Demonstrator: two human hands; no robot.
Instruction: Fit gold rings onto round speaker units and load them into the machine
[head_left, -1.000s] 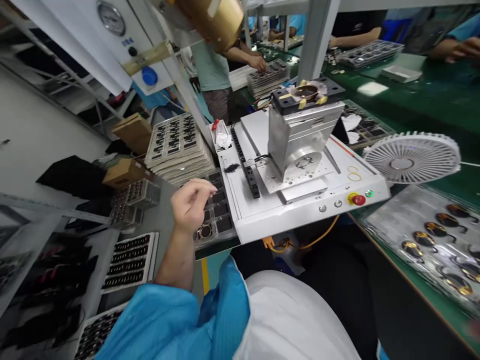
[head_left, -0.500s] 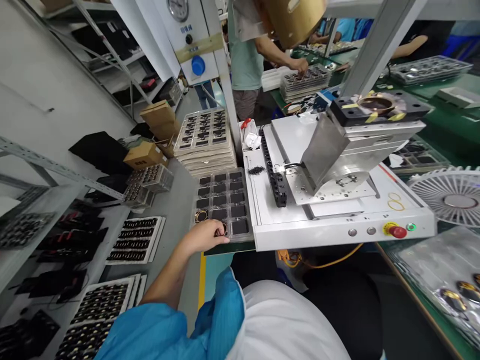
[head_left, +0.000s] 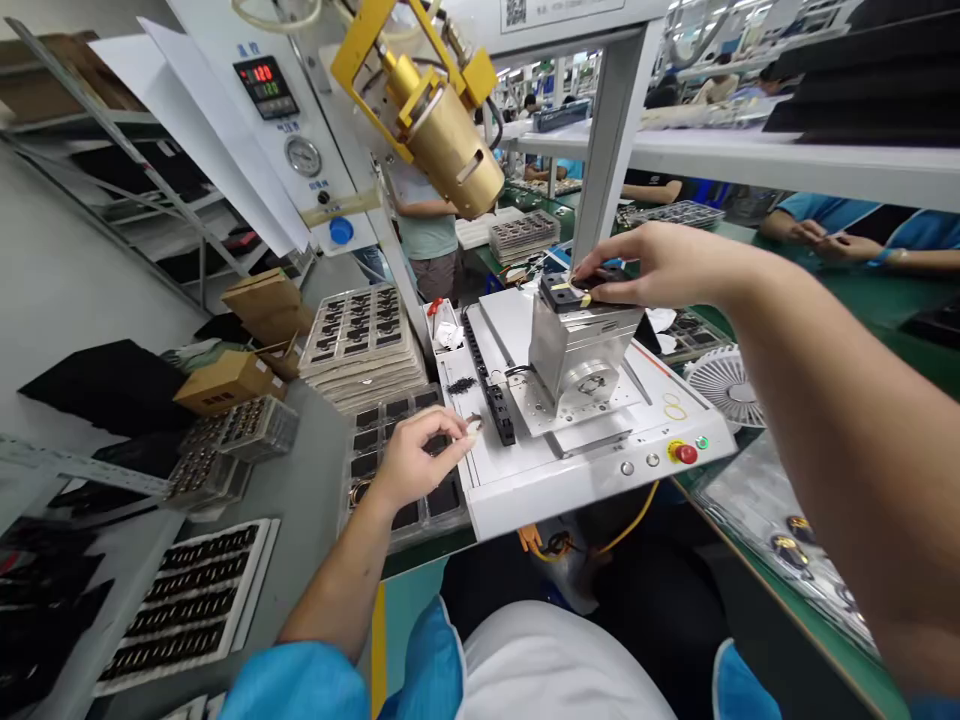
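Note:
My left hand (head_left: 421,458) is raised over the right edge of a clear tray (head_left: 349,462) with black square pads. Its thumb and fingertips pinch a small ring-shaped part (head_left: 474,424), seen nearly edge-on beside the white machine bed (head_left: 491,490). My right hand (head_left: 652,265) reaches over from the right, fingers bent down onto the black fixture plate (head_left: 559,294) on top of a silver metal block (head_left: 551,345). Thumb and fingers close at the middle of that plate; what lies between them is hidden. A ring (head_left: 358,492) sits in the tray near my left wrist.
Above the fixture hangs a gold cylindrical head (head_left: 457,150). Stacked trays (head_left: 364,375) stand behind the left tray. A red stop button (head_left: 685,454) is on the machine's front edge, with a white fan (head_left: 724,385) to the right. Co-workers sit or stand beyond.
My left hand has lifted from the tray and moved right, now with the ring-shaped part. My right hand has come into view onto the fixture. The view has tilted up and turned right.

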